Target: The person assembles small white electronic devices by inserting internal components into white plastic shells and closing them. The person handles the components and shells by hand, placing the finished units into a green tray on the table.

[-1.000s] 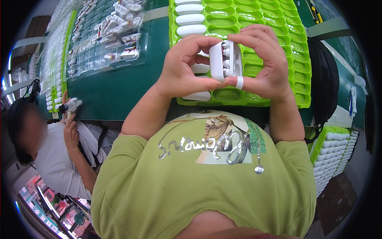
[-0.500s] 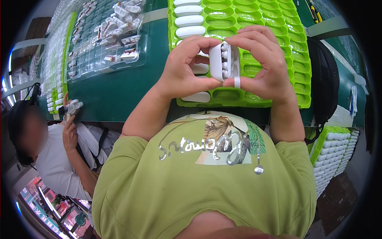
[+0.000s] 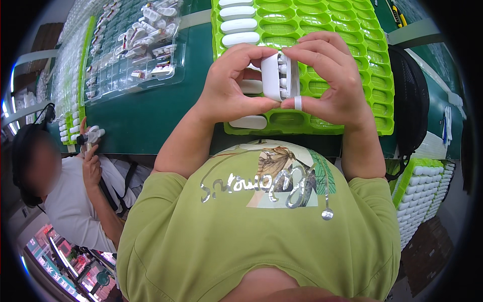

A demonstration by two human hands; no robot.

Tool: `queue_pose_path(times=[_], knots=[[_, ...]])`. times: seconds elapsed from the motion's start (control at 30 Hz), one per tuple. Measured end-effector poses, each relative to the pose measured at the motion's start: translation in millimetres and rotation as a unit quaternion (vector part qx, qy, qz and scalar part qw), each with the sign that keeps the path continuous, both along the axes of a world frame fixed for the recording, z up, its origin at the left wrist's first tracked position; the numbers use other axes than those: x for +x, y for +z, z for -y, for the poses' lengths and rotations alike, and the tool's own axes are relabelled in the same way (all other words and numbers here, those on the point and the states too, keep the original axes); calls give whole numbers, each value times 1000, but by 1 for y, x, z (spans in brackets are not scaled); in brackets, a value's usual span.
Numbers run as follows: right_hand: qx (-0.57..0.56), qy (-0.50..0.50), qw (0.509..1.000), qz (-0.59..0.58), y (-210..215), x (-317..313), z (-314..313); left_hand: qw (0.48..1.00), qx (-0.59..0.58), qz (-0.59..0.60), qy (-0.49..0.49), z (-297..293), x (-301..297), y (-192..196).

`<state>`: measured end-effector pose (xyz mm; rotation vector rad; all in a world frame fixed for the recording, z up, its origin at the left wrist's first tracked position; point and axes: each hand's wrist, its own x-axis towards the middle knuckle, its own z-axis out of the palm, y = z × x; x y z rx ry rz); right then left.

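Between my two hands, above the tray, is a white oblong plastic case (image 3: 270,78), its two halves parted, with small white parts showing along the gap. My left hand (image 3: 229,83) grips its left side, fingertips at the far end and thumb at the near end. On the other side, my right hand (image 3: 334,75) pinches it the same way; a white band (image 3: 298,103) wraps that thumb. Below them lies a bright green moulded tray (image 3: 370,95) with rows of oval pockets. White cases (image 3: 240,25) fill pockets along its left column, partly hidden by my left hand.
Left on the dark green table (image 3: 131,121) lies a clear plastic tray (image 3: 108,83) with many small white parts (image 3: 151,25). A co-worker (image 3: 80,196) at far left holds a white item. At right are a black bag (image 3: 410,100) and filled green trays (image 3: 417,186).
Both hands and the case have shifted slightly left and away from me. The grip looks unchanged, and the case's halves are still parted.
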<state>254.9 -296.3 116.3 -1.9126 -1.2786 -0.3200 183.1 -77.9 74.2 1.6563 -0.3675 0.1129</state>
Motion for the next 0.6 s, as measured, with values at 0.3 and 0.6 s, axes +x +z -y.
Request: queue_pose_path(times=[0.3,0.6], knots=[[18,30,975,-218,-5,-6,2,999,-15,-8,-34,-5,-1,0],[28,11,989,-146,-8,-6,-3,1000,20,3,2,-4,1,2]])
